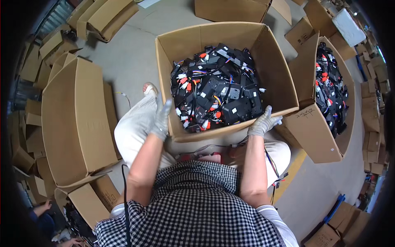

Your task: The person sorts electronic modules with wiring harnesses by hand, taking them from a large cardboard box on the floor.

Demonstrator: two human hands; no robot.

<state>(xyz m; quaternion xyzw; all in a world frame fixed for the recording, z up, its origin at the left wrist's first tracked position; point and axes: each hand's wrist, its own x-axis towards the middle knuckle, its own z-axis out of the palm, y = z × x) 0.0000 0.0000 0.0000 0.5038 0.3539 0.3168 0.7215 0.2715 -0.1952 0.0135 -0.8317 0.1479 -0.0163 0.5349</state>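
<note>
At far left, a tall cardboard box [88,119] stands on the floor. The gloved left hand [161,119] lies against the near left side of an open carton [273,70], its fingers extended; whether they clamp the wall cannot be told. The carton, in front of the seated person, holds black modules [212,86] with red and white connectors. The gloved right hand [265,123] meets the near right rim, thumb apart from the fingers, grip undeterminable. At right, a tilted carton [308,131] contains similar parts [329,88].

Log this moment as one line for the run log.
Left grip: on open carton, left side | Right grip: on its near side | Inside: black cabled units | Beyond right: second carton, similar contents
</note>
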